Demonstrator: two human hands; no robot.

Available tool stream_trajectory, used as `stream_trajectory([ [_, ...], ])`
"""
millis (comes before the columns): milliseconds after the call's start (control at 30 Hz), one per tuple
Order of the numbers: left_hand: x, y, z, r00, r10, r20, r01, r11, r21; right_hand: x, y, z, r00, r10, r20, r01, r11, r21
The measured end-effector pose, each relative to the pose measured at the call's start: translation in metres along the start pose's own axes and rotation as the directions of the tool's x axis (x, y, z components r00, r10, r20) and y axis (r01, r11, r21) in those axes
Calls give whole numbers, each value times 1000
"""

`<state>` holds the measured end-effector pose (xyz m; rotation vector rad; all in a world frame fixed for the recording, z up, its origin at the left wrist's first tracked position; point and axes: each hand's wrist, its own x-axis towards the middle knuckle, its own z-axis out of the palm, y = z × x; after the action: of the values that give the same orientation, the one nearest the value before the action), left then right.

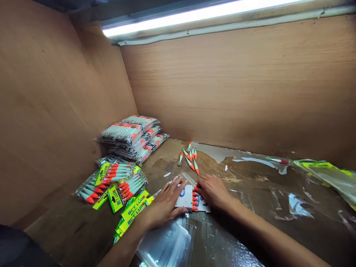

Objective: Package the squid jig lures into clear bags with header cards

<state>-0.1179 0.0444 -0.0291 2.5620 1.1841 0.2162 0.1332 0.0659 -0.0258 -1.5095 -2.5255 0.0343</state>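
A white card [187,200] lies on the surface [69,230]; its left part is covered by the left hand [168,200], laid open with fingers spread. Toward the right, orange-tipped lures [195,200] are exposed, reached by the curled right hand [214,191]; whether anything is gripped there cannot be told. Loose lures [190,161] are scattered at far centre. Clear bags [167,244] are laid near, labels [135,207] left.

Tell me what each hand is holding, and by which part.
The left hand lies spread over the white card's left end. The right hand is at the lures' top orange tip; whether it grips cannot be told.
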Motion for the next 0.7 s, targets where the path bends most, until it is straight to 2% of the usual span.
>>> stream_trajectory([
  [167,0,-1,4,1000,3,-7,-3,999,53,1,-1,6,995,-95,39,97,993,-71],
  [367,3,1,2,1000,-12,9,11,998,58,1,0,15,1000,-28,-7,28,999,-29],
  [600,3,1,3,1000,-12,-2,13,998,54,0,7,7,999,25,22,-28,990,135],
  [700,3,1,3,1000,-20,6,20,998,61,0,6,9,999,41,23,-43,993,108],
])
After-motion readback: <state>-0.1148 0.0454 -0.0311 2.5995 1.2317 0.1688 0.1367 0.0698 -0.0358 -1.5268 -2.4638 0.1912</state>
